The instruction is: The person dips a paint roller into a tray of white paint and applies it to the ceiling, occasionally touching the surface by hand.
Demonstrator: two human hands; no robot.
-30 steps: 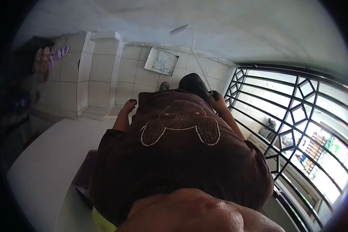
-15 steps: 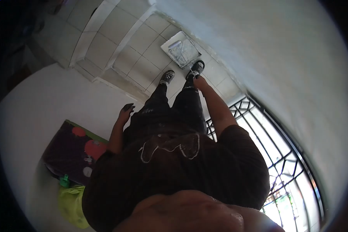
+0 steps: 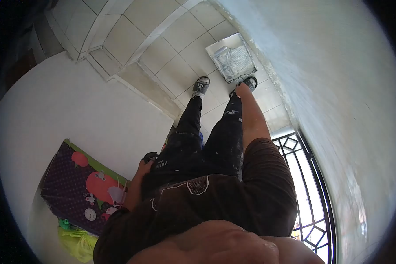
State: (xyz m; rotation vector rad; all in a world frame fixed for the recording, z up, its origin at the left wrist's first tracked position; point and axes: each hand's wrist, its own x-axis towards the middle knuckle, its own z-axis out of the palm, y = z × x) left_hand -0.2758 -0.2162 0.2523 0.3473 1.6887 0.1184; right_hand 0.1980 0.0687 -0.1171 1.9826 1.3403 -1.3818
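A paint roller (image 3: pixel 221 51) lies in a white, paint-smeared paint tray (image 3: pixel 241 64) on the floor. Its thin frame runs from the tray towards my feet. My right hand (image 3: pixel 243 89) reaches down in front of my right foot, closed round the roller's handle, which the fingers mostly hide. Beside my left thigh hangs my left hand (image 3: pixel 146 165), its fingers bent about a small dark thing (image 3: pixel 150 156) that I cannot make out.
Along the right runs a pale wall (image 3: pixel 321 79), with a black metal grille (image 3: pixel 312 185) below it. A step edge (image 3: pixel 163 28) crosses the tiled floor (image 3: pixel 167 55). At lower left are a patterned purple box-like thing (image 3: pixel 70 185) and a yellow-green bag (image 3: pixel 77 242).
My view has shifted, so the tray appears further right. My left hand shows closer against my thigh. The right hand stays low on the handle, and the roller remains in the tray.
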